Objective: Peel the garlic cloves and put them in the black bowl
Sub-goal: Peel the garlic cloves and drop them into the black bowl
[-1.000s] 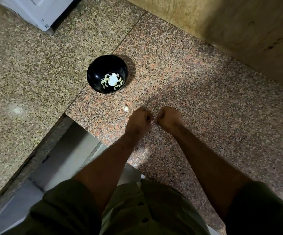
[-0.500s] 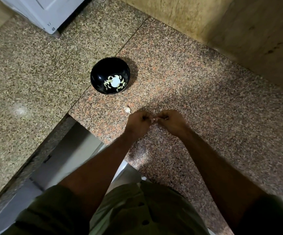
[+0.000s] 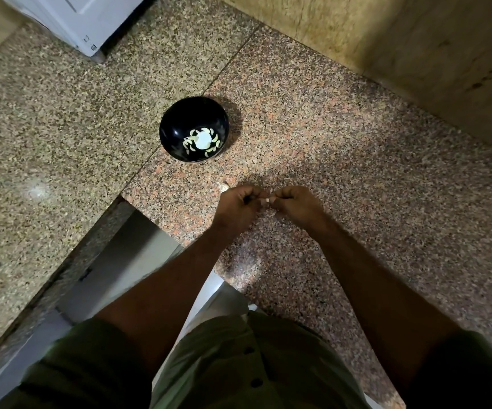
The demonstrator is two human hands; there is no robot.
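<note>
The black bowl (image 3: 194, 129) stands on the granite counter and holds several pale peeled cloves around a white spot at its bottom. Below and to the right of it, my left hand (image 3: 240, 203) and my right hand (image 3: 293, 202) meet over the counter, fingers curled. Between their fingertips they pinch a small whitish garlic clove (image 3: 267, 200), mostly hidden by the fingers. Another garlic piece (image 3: 224, 185) lies on the counter just left of my left hand.
The reddish granite counter (image 3: 357, 178) has a corner edge near my left arm, with a drop to the floor below. A wooden wall (image 3: 416, 48) runs along the back right. A white appliance (image 3: 82, 22) stands at the top left.
Both hands stay together on the clove, with their fingers shifting slightly. The camera view has drifted a little, so the bowl sits lower in the frame.
</note>
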